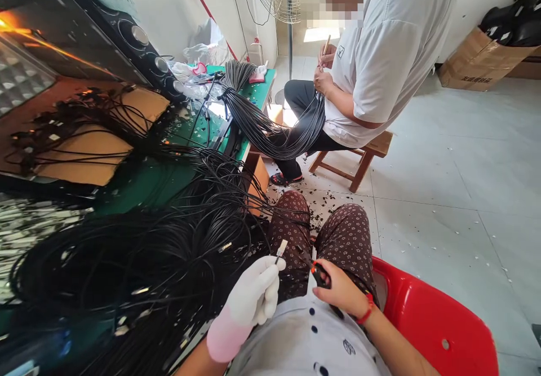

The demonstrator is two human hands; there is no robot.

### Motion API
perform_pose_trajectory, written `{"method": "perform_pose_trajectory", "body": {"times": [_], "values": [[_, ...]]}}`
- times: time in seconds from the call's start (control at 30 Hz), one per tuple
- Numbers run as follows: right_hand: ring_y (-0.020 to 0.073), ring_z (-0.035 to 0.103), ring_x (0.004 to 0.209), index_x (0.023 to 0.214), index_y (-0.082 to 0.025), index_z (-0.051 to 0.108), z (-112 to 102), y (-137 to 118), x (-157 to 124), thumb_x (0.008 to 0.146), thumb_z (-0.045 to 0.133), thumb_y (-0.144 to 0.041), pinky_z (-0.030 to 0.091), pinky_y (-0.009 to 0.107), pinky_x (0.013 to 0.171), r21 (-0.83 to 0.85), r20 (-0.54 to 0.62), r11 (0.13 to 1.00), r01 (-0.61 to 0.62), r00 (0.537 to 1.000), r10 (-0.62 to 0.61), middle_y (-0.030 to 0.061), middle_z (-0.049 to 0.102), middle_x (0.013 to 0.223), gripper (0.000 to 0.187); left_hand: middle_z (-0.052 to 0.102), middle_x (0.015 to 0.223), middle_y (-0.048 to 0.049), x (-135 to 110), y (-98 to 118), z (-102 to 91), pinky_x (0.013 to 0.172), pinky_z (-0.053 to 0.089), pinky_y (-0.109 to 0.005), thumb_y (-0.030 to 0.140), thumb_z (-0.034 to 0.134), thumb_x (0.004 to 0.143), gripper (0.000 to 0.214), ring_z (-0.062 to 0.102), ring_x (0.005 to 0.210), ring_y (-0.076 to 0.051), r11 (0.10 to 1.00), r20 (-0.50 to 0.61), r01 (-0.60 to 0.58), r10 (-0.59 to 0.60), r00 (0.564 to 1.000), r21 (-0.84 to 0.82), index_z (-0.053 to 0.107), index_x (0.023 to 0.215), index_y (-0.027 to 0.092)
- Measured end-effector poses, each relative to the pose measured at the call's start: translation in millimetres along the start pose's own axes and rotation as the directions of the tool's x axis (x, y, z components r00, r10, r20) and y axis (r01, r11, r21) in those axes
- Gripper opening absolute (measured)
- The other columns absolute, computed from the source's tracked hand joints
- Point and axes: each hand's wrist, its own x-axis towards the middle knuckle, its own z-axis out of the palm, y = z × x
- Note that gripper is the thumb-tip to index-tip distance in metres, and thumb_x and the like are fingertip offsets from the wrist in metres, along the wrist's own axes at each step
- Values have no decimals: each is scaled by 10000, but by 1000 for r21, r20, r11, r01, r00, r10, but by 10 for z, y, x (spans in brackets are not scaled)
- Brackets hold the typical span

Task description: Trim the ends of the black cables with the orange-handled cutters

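Note:
My left hand [260, 288], in a white glove with a pink cuff, pinches the end of a black cable between thumb and fingers. A small pale connector [282, 247] sticks up from this cable end. My bare right hand [338, 287], with a red band at the wrist, is closed around pliers [318, 273] with black and orange handles. The tool's dark jaws point toward the connector and stand a little apart from it; their fine shape is hard to make out. Both hands are above my lap.
Bundles of black cable [198, 212] cover the bench [139, 187] at left. An oven-like heater [84, 32] glows over more cables. Across from me, a person in a white shirt [389, 54] sits on a wooden stool [376, 145], working on cables. Dark scraps litter the floor [422, 195].

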Motion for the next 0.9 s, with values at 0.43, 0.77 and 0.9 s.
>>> {"method": "perform_pose_trajectory", "body": {"times": [0.43, 0.77, 0.9], "values": [[208, 566, 908, 1135, -191, 511, -257, -37, -313, 706, 551, -240, 438, 318, 815, -320, -191, 947, -39, 981, -25, 70, 586, 1009, 434, 561, 562, 28, 109, 100, 154, 309, 287, -152, 363, 536, 787, 328, 412, 360, -61, 960, -183, -28, 82, 980, 278, 556, 1027, 141], [259, 495, 937, 1183, -151, 469, -134, -496, -293, 691, 572, -282, 397, 412, 856, -414, -252, 893, 178, 920, -300, 99, 543, 1003, 519, 604, 636, -5, 113, 62, 250, 501, 426, -212, 292, 513, 787, 284, 511, 545, -124, 826, -149, -166, 287, 946, 539, 671, 979, 154], [253, 493, 912, 1167, -141, 485, -141, -491, -237, 687, 568, -286, 408, 406, 831, -437, -227, 885, 159, 933, -280, 96, 541, 976, 508, 650, 764, -22, 104, 23, 256, 587, 457, -220, 272, 497, 794, 239, 547, 630, -137, 771, -103, -224, 350, 931, 597, 685, 896, 164]]}}
